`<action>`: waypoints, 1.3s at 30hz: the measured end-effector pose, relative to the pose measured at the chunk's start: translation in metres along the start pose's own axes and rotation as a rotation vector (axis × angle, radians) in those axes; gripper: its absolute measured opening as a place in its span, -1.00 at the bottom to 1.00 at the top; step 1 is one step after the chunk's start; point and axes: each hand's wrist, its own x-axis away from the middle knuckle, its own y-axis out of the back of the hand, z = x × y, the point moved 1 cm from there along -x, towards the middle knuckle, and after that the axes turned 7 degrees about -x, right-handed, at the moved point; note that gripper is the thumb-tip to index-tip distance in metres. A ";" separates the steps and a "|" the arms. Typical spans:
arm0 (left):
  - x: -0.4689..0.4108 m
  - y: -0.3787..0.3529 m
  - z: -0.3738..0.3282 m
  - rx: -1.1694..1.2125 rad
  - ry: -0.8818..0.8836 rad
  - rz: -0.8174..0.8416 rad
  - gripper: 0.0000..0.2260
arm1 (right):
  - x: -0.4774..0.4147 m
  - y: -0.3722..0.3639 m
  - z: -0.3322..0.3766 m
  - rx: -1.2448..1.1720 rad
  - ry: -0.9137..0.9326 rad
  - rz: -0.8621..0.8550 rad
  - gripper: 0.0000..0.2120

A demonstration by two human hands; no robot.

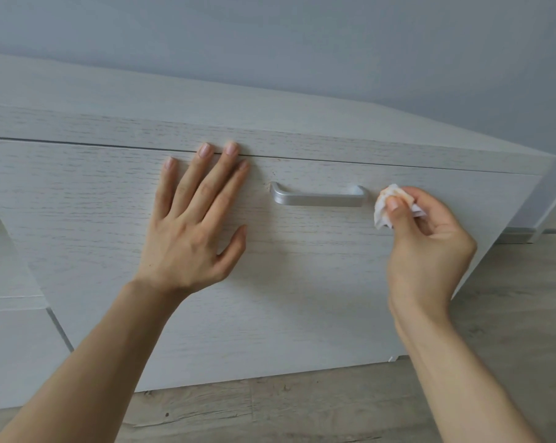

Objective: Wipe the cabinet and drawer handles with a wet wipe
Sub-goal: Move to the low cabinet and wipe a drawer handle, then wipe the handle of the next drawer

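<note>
While our left hand [190, 228] lay flat, bracing the drawer [302, 282], our right hand [430, 247] pinched the wet wipe [386, 203] just right of the handle [318, 196].

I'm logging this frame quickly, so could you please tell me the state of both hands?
Left hand: open, flat against the drawer front.
Right hand: closed, pinching a crumpled wet wipe.

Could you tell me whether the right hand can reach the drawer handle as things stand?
Probably yes: the right hand, pinching the wipe, is just right of the handle; nothing lies between them.
</note>
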 end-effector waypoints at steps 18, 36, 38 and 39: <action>-0.025 0.067 0.018 0.081 -0.147 0.537 -0.48 | 0.031 -0.064 0.069 0.344 0.057 0.518 -0.88; -0.122 0.292 0.180 0.004 0.160 1.261 -0.49 | 0.036 -0.217 0.263 0.768 -0.245 1.306 -0.87; -0.113 0.313 0.212 -0.010 0.138 1.234 -0.50 | 0.065 -0.239 0.280 0.780 -0.267 1.350 -0.86; -0.106 0.323 0.229 -0.007 0.131 1.250 -0.50 | 0.081 -0.250 0.289 0.783 -0.276 1.360 -0.87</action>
